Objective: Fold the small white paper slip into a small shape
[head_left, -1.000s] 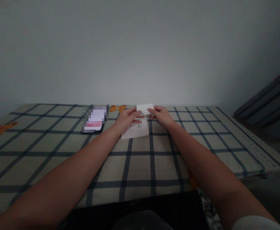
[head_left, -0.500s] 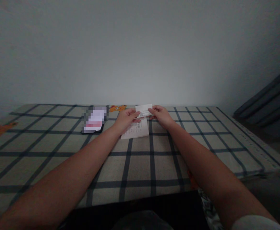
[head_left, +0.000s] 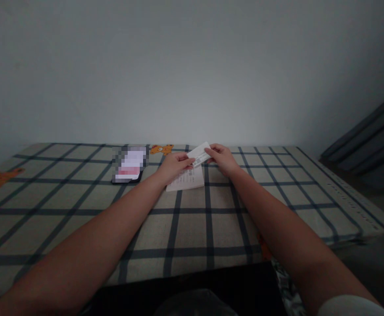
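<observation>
A small white piece of paper (head_left: pixel 198 153) with dark print is pinched between my two hands, tilted with its right end higher. My left hand (head_left: pixel 177 166) grips its lower left corner, thumb on top. On the right edge, the thumb and fingers of my right hand (head_left: pixel 221 157) are closed. Below lies a printed white sheet (head_left: pixel 192 179), flat on the checked cloth, partly covered by my left hand and the held paper. Whether the held paper is folded I cannot tell.
A phone (head_left: pixel 130 164) with a lit, pixelated screen lies left of my hands. The checked cloth (head_left: pixel 192 232) has orange bear figures (head_left: pixel 161 149) on it. Behind it rises a pale wall (head_left: pixel 192 79). Dark folded fabric (head_left: pixel 369 136) hangs at the right.
The held paper has turned: its left end dips and its right end rises. My left hand has shifted slightly down and to the right. The sheet beneath and the phone stay put.
</observation>
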`<state>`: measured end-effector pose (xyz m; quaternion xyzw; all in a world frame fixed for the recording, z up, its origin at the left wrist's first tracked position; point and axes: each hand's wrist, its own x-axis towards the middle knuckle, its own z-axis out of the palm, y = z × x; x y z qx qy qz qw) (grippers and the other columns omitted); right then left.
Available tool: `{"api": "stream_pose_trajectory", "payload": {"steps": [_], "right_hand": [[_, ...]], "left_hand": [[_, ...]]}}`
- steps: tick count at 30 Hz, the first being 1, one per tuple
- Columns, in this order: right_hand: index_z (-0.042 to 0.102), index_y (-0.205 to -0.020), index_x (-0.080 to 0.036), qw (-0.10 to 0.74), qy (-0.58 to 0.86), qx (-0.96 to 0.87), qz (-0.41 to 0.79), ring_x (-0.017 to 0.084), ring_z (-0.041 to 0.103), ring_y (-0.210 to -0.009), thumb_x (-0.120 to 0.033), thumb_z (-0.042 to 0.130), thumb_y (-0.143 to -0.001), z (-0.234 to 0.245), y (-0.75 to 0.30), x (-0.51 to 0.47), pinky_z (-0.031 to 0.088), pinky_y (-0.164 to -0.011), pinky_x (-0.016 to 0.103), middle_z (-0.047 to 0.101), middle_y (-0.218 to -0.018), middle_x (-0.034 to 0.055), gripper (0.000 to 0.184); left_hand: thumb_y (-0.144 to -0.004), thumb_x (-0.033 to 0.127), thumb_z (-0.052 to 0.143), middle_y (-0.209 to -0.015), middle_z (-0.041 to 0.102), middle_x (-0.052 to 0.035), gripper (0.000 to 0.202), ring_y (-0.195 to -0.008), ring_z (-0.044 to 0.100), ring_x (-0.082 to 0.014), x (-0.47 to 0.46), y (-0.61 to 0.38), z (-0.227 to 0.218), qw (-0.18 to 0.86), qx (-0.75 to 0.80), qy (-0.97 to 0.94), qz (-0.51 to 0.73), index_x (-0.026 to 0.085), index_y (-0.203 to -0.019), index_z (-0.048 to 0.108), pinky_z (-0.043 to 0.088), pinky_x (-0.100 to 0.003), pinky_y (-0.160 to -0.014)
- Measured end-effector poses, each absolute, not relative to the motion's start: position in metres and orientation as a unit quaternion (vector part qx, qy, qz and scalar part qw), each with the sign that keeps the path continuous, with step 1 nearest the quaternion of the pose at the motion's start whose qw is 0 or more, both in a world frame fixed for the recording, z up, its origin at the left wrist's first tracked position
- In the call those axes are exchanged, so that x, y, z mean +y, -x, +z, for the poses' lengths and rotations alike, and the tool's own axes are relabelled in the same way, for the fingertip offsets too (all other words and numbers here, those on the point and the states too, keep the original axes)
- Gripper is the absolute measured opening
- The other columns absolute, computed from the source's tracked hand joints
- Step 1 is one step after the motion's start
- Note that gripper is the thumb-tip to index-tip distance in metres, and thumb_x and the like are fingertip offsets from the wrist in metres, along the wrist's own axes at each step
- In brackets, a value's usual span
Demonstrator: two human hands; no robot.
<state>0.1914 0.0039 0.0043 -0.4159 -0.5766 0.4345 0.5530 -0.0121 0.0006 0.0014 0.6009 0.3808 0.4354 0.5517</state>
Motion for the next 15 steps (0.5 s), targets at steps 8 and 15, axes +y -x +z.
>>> {"api": "stream_pose_trajectory", "payload": {"steps": [8,15], "right_hand": [[0.067,-0.079,-0.017,0.559,0.419,-0.582,0.416,0.011,0.057,-0.066,-0.051,0.074,-0.071,0.0051,-0.1907,0.0032,0.049,-0.057,0.024,0.065,-0.074,0.001,0.036],[0.068,-0.08,-0.016,0.553,0.421,-0.605,0.389,0.011,0.056,-0.063,-0.05,0.073,-0.073,0.0073,-0.1916,0.001,0.049,-0.056,0.024,0.065,-0.073,0.0009,0.034]], "left_hand": [[-0.068,0.04,0.079,-0.067,0.067,-0.0033,0.027,-0.055,0.056,-0.0123,0.0013,0.0138,-0.0011,0.557,0.377,-0.615,0.412,0.015,-0.078,0.074,0.038,-0.025,-0.052],[-0.066,0.041,0.083,-0.085,0.074,-0.0075,0.035,-0.07,0.063,-0.0133,0.0046,0.0123,-0.002,0.576,0.353,-0.587,0.446,0.015,-0.089,0.078,0.049,-0.027,-0.066]]}}
